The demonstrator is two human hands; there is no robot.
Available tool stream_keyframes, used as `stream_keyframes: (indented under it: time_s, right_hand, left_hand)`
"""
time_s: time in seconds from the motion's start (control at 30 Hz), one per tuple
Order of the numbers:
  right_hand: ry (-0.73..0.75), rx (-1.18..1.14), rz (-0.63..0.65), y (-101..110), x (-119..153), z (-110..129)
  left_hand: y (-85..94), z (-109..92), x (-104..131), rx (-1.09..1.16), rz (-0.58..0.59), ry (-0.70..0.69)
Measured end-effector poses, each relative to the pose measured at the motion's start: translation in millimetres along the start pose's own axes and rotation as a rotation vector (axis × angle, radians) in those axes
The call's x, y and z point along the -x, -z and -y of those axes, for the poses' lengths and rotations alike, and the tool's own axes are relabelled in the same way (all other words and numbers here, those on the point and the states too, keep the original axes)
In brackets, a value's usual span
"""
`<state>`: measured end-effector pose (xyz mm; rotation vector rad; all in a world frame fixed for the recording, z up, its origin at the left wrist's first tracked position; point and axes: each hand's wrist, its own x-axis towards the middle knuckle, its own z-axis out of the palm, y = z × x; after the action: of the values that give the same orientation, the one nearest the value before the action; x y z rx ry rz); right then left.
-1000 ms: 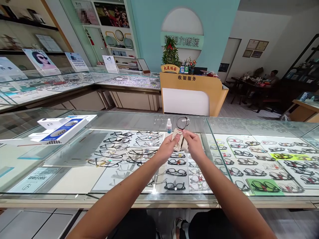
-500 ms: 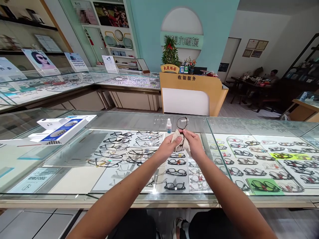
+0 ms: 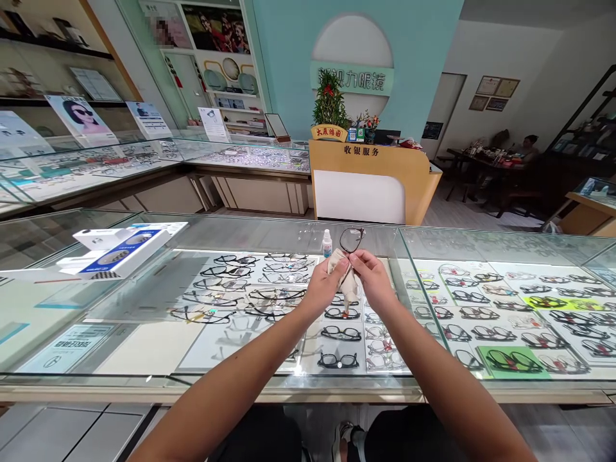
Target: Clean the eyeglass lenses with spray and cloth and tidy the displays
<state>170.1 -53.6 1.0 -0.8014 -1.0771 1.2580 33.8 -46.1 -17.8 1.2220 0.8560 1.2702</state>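
Glass counter (image 3: pixel 96 392) beneath, the cloth (image 3: pixel 348 290) now dangles lower beside the left hand (image 3: pixel 323 283).

Across from me rose a teal wall (image 3: pixel 279 64), its pale round panel (image 3: pixel 351 42) crossed by a mint sign band (image 3: pixel 356 80) with raised characters. Before it stood a wooden cashier's desk (image 3: pixel 418 183) with a white front panel (image 3: pixel 359 196). A brightly lit glass display counter (image 3: pixel 96 393) stretched across the foreground; behind it, a second glass showcase (image 3: pixel 260 192) with cream base panels turned a corner towards dark-edged shelves (image 3: pixel 99 54) on the left. Over on the right the light fell away: a dark wooden table (image 3: pixel 481 159) and a bench (image 3: pixel 517 192) stood on grey flooring (image 3: pixel 462 208), near a white wall (image 3: pixel 524 61) hung with four frames (image 3: pixel 488 85) beside a pale door (image 3: pixel 447 109).
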Motion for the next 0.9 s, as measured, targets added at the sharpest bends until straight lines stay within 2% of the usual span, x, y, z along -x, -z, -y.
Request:
stream_keyframes:
  time_s: [0.1,0.23,0.33,0.4,0.6,0.67,0.73,0.83,0.9]
  right_hand:
    - [-0.013,-0.028,-0.008,2.2,-0.7,2.3]
    - [-0.055,-0.085,-0.036,8.4,-5.8,4.2]
    - [-0.076,-0.096,-0.031,10.9,-9.4,3.5]
    - [-0.057,-0.091,-0.031,9.8,-9.7,2.6]
    - [0.022,0.031,0.015,2.4,-3.5,1.9]
    - [0.031,0.029,0.014,3.2,-3.2,2.0]
    - [0.015,0.013,0.002,5.7,-4.5,2.1]
    - [-0.037,-0.037,-0.004,9.3,-7.1,2.3]
    - [-0.052,-0.068,0.004,9.8,-7.8,2.1]
  left_hand:
    - [3.4,-3.5,-1.3,0.023,0.048,0.015]
    - [11.0,-12.9,-1.8,0.083,0.232,0.089]
    - [15.6,-16.6,-2.0,0.037,0.343,0.103]
    - [14.9,-15.0,-2.3,0.0,0.32,0.072]
    - [1.8,-4.6,-2.9,0.0,0.085,-0.004]
    - [3.2,-5.4,-3.9,0.014,0.066,0.005]
    - [10.3,-9.1,-5.8,0.054,0.125,0.063]
    - [24.6,-16.0,-8.8,0.076,0.318,0.172]
    - [29.4,-17.8,-10.1,0.034,0.394,0.151]
